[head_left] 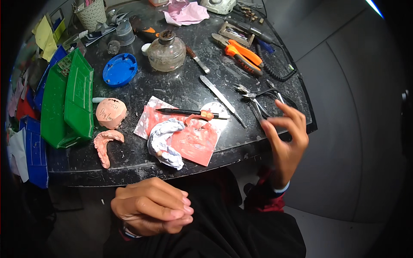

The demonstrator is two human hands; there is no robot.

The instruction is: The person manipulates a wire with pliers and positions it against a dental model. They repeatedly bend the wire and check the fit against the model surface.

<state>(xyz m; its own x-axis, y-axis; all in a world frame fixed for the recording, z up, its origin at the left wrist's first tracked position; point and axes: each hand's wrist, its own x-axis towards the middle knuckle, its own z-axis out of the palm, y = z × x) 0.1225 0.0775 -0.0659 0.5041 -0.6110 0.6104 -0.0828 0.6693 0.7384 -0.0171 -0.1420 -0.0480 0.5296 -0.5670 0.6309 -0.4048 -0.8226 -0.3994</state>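
Note:
My left hand (152, 205) is closed just in front of the table edge, fingertips pressed together; anything inside is hidden. Over the right of the table my right hand (289, 148) pinches a thin, blurred grey metal tool (257, 112) at thumb and forefinger. Just beyond it lie small pliers (247, 92) with dark handles. A whitish-grey dental arch cast (163, 144) rests on a pink-smeared white sheet (195, 148). Across that sheet lies a black wax knife (180, 112). Further left are a pink horseshoe-shaped dental piece (105, 146) and a round pink plaster block (111, 114) with handwriting.
A green bin (71, 101) and a blue bin (34, 150) line the left side. Behind are a blue lid (120, 70), a glass spirit burner (167, 53), a wooden-handled knife (198, 60), a silver scalpel handle (219, 96), orange-handled pliers (243, 56) and pink paper (186, 12).

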